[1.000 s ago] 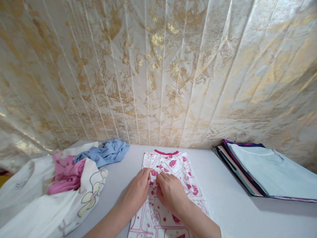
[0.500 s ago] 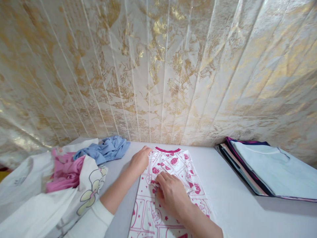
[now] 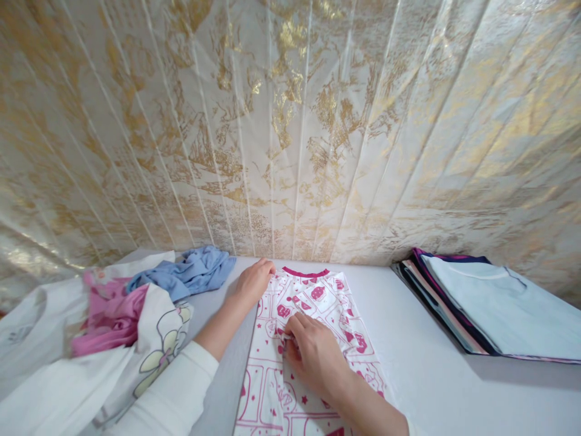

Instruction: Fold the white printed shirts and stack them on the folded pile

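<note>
A white shirt with pink cartoon-style print and a dark pink neckband [image 3: 336, 363] lies on the table, narrow and flat, its neck toward the wall. At its upper left shoulder corner is my left hand [image 3: 255, 281], with fingers closed on the fabric edge. My right hand [image 3: 318, 354] rests over the middle of the shirt. Its thumb and fingers are pinched together on the cloth, and the fingertips are partly hidden. The lower end of the shirt runs out of view at the bottom.
On the left lie loose clothes: a blue garment [image 3: 195, 272], a pink one [image 3: 111, 315] and a white one with a flower print [image 3: 158, 339]. A stack of folded garments [image 3: 503, 315], pale blue on top, sits at the right. Behind the white table [image 3: 431, 387] hangs gold-patterned sheeting [image 3: 290, 151].
My left hand has shifted slightly up and left along the shirt's shoulder, its forearm higher. My right hand stays nearly in place on the shirt. The view has shifted slightly.
</note>
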The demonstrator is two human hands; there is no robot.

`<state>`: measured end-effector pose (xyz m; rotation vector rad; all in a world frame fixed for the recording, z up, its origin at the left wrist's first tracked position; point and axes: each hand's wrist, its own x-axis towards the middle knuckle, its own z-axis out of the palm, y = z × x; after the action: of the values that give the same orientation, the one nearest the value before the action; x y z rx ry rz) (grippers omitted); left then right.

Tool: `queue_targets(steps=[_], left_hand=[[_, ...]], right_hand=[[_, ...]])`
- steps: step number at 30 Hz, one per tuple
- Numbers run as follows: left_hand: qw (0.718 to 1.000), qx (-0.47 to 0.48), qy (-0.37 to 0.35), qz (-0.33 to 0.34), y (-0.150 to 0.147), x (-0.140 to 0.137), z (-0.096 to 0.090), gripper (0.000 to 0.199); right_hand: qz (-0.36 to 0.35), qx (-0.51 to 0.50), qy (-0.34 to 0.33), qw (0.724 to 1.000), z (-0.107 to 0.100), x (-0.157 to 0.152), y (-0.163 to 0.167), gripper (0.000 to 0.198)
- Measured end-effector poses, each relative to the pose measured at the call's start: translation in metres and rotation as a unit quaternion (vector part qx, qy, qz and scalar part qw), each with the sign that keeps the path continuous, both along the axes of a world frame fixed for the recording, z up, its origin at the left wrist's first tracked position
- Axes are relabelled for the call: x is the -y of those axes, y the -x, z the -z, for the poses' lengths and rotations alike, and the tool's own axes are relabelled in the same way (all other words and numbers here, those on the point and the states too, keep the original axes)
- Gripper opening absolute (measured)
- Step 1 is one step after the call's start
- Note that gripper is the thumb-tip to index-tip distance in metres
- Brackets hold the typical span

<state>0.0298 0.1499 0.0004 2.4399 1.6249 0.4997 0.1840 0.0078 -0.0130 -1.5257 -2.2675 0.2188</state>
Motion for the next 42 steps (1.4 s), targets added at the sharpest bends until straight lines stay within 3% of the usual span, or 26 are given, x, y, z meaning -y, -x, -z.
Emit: queue_targets(steps=[4,9,12,14,18,25,29,38,42], left_hand=[[1.0,0.006,0.0,-0.005,-0.005,0.021,-0.013,0.033],[0.996,-0.003,0.05,0.078,-0.004,0.076,-0.03,0.036],[0.989,-0.02,0.091,0.115,-0.003,0.106,-0.028,0.034],[0.99,-0.022,0.098,0.096,-0.004,0.117,-0.022,0.034],[0.996,-0.02,0.087,0.013,-0.011,0.119,-0.011,0.024],[0.993,-0.056,0.099,-0.041,-0.01,0.12,-0.012,0.026],[0.991,-0.028,0.122,-0.043,-0.005,0.123,-0.012,0.023],[0.969,0.159,0.189,0.023,0.009,0.124,-0.004,0.02],[0.97,0.158,0.182,-0.006,0.01,0.123,-0.008,0.015]], right_hand=[[-0.006,-0.024,-0.001,1.0,0.001,0.001,-0.003,0.019],[-0.003,-0.016,-0.006,1.0,0.003,0.0,-0.003,0.02],[-0.003,-0.023,-0.008,1.0,0.005,-0.002,-0.003,0.027],[-0.012,-0.044,-0.015,0.999,0.006,-0.003,-0.004,0.033],[-0.016,-0.075,-0.041,0.996,0.004,-0.004,-0.005,0.03],[-0.053,-0.083,-0.072,0.993,0.0,-0.004,-0.004,0.033],[-0.05,-0.051,-0.061,0.996,0.002,-0.003,-0.003,0.032],[-0.061,-0.051,-0.035,0.996,0.001,-0.003,-0.006,0.028],[-0.074,-0.051,-0.043,0.995,-0.001,-0.002,-0.005,0.027]])
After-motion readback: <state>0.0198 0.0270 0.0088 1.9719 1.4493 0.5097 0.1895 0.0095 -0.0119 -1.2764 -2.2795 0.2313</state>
